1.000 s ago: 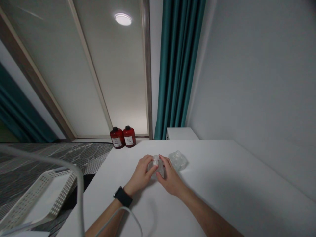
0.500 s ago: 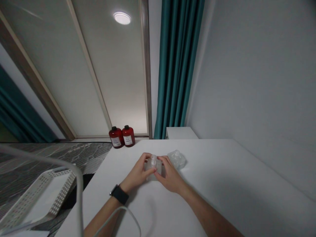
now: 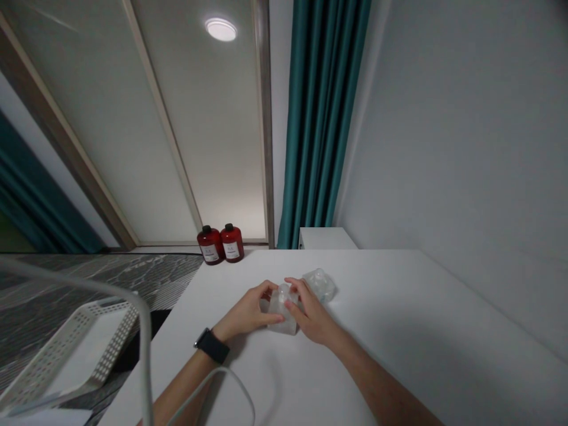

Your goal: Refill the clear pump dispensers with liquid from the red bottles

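Left hand (image 3: 245,311) and right hand (image 3: 311,311) both wrapped around a clear plastic block (image 3: 282,315) on the white table (image 3: 399,331), second clear moulded piece (image 3: 321,284) just beyond the right hand, pieces not joined so far

Clear plastic thing (image 3: 284,313) mostly hidden between left hand (image 3: 244,310) and right hand (image 3: 313,310), shape hard to tell. Second clear thing (image 3: 322,285) partly behind fingers (image 3: 302,290), too see-through and small to make out. Labels on 2 red bottles (image 3: 220,244) too small to read. White basket (image 3: 102,337) cut off by lower left edge, partly behind pale bent bar (image 3: 89,286). Left arm (image 3: 181,396) and right arm (image 3: 381,384) cut off by bottom edge. Black watch (image 3: 212,345) too dark, face cannot be seen.
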The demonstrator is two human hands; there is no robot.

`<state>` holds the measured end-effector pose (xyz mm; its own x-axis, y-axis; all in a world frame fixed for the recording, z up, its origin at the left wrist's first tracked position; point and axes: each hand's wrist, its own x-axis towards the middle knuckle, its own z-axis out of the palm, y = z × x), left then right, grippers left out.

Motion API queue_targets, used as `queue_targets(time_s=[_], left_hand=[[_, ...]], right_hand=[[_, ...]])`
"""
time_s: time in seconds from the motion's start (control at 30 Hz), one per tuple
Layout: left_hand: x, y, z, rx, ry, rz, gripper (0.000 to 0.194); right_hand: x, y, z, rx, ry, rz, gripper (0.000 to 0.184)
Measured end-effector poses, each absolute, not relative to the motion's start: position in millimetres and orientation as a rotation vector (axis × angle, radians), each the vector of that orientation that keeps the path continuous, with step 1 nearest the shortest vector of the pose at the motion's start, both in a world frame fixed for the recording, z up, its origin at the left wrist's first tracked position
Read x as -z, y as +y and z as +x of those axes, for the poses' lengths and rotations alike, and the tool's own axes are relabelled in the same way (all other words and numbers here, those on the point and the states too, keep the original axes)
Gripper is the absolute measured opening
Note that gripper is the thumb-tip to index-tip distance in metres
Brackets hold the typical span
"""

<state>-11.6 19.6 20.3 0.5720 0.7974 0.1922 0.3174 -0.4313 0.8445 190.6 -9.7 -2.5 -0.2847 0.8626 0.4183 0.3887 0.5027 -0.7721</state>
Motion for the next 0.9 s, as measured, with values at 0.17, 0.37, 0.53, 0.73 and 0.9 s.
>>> queue_targets(time_s=[0.17,0.37,0.53,0.73,0.9], left_hand=[[-14.2,20.2,-9.8,-0.780,0.914,2.006,0.047],[-15.9,19.0,-8.3,-0.748,0.921,1.988,0.048],[-17.2,19.1,-9.2,-0.739,0.940,1.968,0.051],[-17.8,18.6,-8.9,-0.741,0.902,1.953,0.049],[-22.0,16.8,-7.4,-0.725,0.913,1.966,0.046]], right_hand=[[1.8,-11.4,192.9,-0.636,-1.939,-1.052,0.043],[3.9,-10.1,189.8,-0.721,-1.887,-1.037,0.062],[2.7,-9.9,192.1,-0.758,-1.862,-1.042,0.052],[5.8,-6.9,192.2,-0.705,-1.849,-1.026,0.053],[3.7,-7.7,190.8,-0.728,-1.808,-1.022,0.044]])
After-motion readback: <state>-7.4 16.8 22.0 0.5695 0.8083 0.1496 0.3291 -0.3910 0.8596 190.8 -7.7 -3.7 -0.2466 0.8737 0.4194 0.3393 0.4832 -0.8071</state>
